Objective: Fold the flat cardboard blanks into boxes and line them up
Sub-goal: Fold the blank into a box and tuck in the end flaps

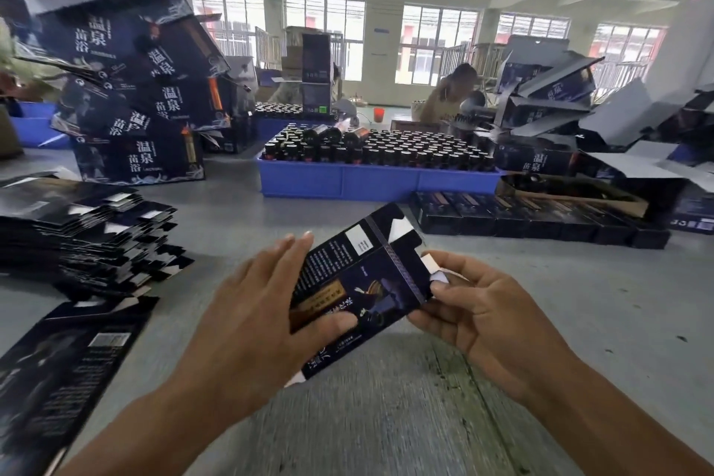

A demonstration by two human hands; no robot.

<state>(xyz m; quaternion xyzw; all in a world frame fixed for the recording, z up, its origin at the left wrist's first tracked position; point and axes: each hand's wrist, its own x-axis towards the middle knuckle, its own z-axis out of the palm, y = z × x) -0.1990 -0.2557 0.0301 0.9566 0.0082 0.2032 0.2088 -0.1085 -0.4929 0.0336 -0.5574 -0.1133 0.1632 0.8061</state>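
We saw a glossy printed cardboard blank (359, 282), white on its unprinted inner flaps. The table (386, 417) was a matt grey, scuffed surface. The tray (371, 182) was smooth blue plastic, and the stacked blanks (89, 240) shone under the light.

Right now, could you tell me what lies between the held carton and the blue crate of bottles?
In the head view, only bare grey table separates the carton from the blue crate.
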